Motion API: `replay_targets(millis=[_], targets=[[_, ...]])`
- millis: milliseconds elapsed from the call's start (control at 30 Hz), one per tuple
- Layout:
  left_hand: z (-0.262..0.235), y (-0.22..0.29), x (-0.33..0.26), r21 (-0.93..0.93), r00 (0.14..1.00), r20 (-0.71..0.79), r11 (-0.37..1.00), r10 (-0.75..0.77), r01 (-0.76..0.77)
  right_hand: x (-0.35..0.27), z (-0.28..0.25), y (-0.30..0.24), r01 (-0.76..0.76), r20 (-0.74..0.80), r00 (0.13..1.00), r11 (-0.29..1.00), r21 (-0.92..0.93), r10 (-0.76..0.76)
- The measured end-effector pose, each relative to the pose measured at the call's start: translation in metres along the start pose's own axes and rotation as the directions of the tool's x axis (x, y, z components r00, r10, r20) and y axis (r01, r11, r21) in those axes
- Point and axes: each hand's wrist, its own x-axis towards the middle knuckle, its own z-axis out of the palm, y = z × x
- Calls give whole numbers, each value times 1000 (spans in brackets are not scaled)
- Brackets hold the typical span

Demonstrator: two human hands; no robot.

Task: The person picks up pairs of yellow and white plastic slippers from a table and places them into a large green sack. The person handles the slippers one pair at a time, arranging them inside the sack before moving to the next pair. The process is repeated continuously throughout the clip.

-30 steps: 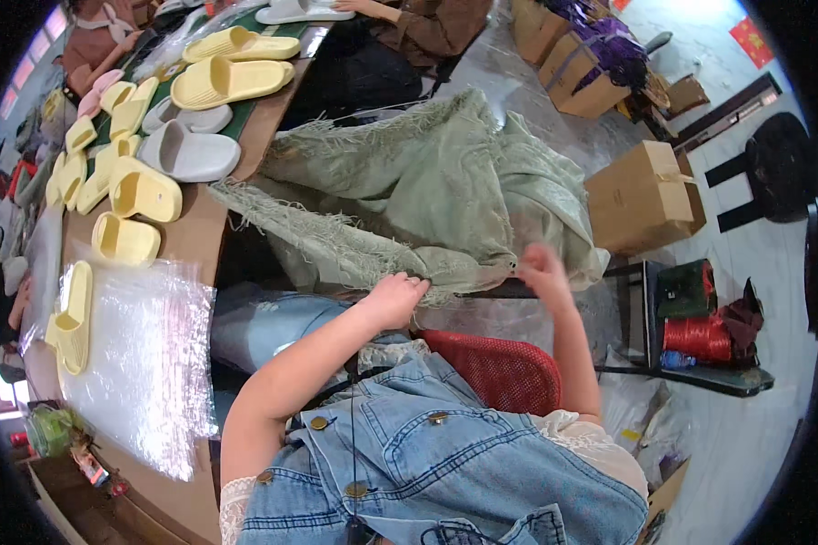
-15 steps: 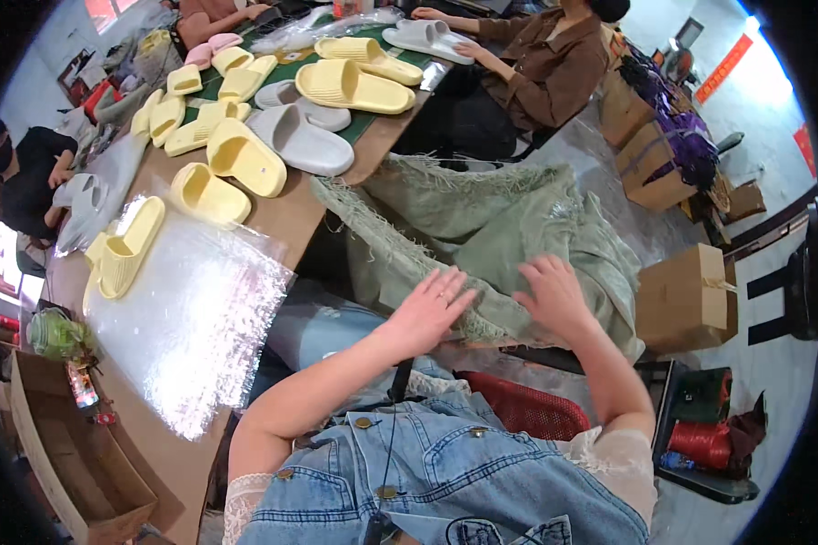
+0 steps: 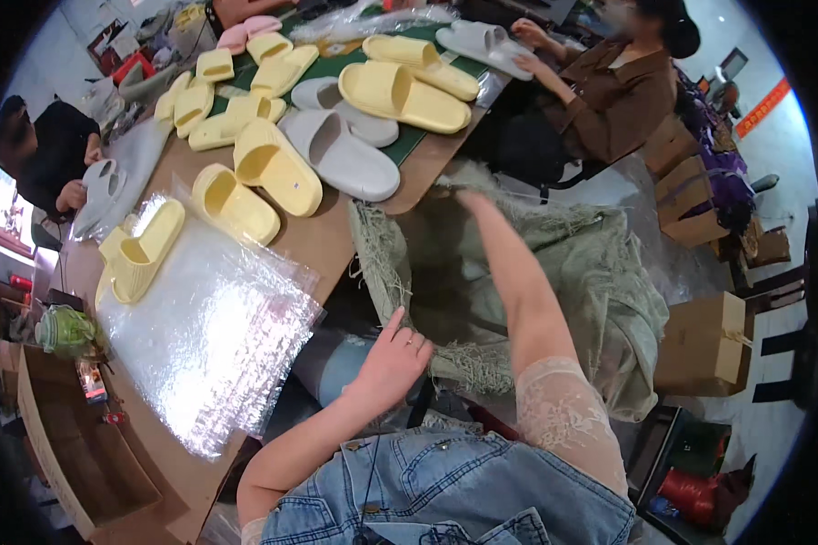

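Observation:
A large green woven sack point(image 3: 600, 282) with frayed edges gapes wide beside the table, in front of me. At its near left rim, my left hand point(image 3: 393, 363) has one finger stretched along the fringe and the others bent over the edge, closed on the cloth. My right arm reaches across the opening, and my right hand point(image 3: 471, 198) is at the far rim by the table corner. Its fingers are blurred and partly hidden. Nearest to it on the table lie a grey slide sandal point(image 3: 345, 156) and a yellow slide sandal point(image 3: 404, 95).
More yellow slides point(image 3: 236, 202) cover the brown table point(image 3: 336, 245). Clear plastic sheets point(image 3: 209, 336) lie at the left, above an open carton point(image 3: 82, 436). Two people handle grey slides across the table. A cardboard box point(image 3: 704, 345) stands right of the sack.
My right hand has gone from the sack's near side to its far rim. My left hand has shifted left and nearer. The sack's mouth is spread wider, and the view has swung.

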Motion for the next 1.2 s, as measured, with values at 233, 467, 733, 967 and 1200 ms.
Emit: replay_targets(millis=[233, 467, 733, 967, 1200], targets=[[7, -1, 0, 4, 993, 101, 998, -60, 60, 25, -35, -12, 262, -263, 864, 829, -494, -429], [36, -3, -2, -36, 994, 46, 994, -101, 102, -100, -1, -20, 526, 569, 789, 734, -430, -233], [-7, 5, -59, -291, 946, -224, 942, -234, 165, -240, -77, -189, 700, 577, 704, 544, -463, -415], [-70, 4, -169, -274, 764, -382, 854, -519, 443, -299, -67, -267, 930, 245, 364, 362, -55, -898], [-77, -18, -265, -135, 405, -530, 545, -745, 827, -298, -30, -281, 784, 463, 483, 602, 149, -743]])
